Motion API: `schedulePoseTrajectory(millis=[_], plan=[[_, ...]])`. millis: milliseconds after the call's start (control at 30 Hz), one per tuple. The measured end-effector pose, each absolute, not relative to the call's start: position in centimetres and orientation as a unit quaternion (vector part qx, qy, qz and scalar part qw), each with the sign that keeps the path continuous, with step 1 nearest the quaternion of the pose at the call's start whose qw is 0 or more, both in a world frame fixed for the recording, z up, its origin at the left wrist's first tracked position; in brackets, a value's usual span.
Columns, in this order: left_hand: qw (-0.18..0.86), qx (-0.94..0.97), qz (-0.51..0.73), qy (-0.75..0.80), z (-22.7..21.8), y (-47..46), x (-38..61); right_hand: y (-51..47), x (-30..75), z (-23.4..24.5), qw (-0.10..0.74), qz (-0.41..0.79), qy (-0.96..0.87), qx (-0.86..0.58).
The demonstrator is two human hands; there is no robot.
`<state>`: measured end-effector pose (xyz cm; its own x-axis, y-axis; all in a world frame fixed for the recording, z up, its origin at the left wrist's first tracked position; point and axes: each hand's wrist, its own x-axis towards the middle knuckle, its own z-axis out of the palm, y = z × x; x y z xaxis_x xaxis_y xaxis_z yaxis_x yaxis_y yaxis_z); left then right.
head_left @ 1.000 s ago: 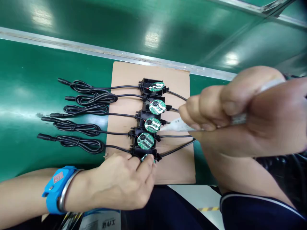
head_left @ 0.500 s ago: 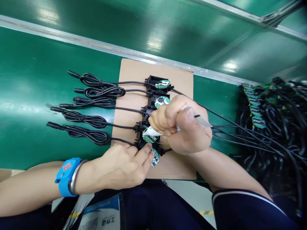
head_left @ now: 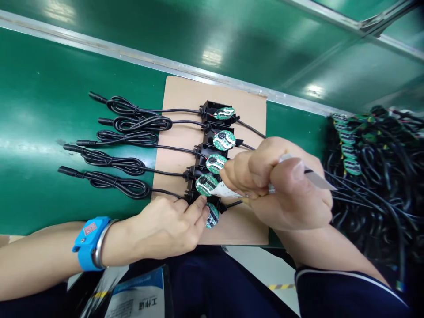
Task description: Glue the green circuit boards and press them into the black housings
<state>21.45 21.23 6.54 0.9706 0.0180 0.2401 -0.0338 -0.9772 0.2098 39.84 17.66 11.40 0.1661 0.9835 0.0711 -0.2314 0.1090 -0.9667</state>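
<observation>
My right hand (head_left: 281, 185) is wrapped round a white squeeze tube (head_left: 227, 191), its flat tail end sticking out past the thumb. The tube's narrow tip points at the right edge of a round green circuit board (head_left: 205, 184), which bears white streaks. My left hand (head_left: 172, 227) is closed at the nearest black housing, mostly hidden below the fingers. One fingertip is close to the streaked board's lower edge; another touches the nearest circuit board (head_left: 212, 215). Farther up the row lie more white-streaked boards, the third (head_left: 216, 163), second (head_left: 224, 140) and top one (head_left: 224, 113), over black housings (head_left: 209, 115).
A cardboard sheet (head_left: 183, 95) lies under the housings on the green table (head_left: 33, 79). Coiled black cables (head_left: 115, 161) with plugs extend left. Thinner cables run right to a heap of black cables and boards (head_left: 371, 198). A metal rail (head_left: 132, 57) crosses behind.
My right hand has moved right with the tube, drawing its tip back across the fourth board and uncovering more of the boards. White streaks now show there. My left hand has stayed nearly still.
</observation>
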Motion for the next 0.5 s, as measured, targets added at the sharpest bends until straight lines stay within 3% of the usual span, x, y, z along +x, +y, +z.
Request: schedulePoseTrajectory(millis=[500], plan=[[0.127,0.969,0.199,-0.073,6.6,20.9,21.3,18.6,40.7,11.1,0.622,0.465,-0.449,-0.441]])
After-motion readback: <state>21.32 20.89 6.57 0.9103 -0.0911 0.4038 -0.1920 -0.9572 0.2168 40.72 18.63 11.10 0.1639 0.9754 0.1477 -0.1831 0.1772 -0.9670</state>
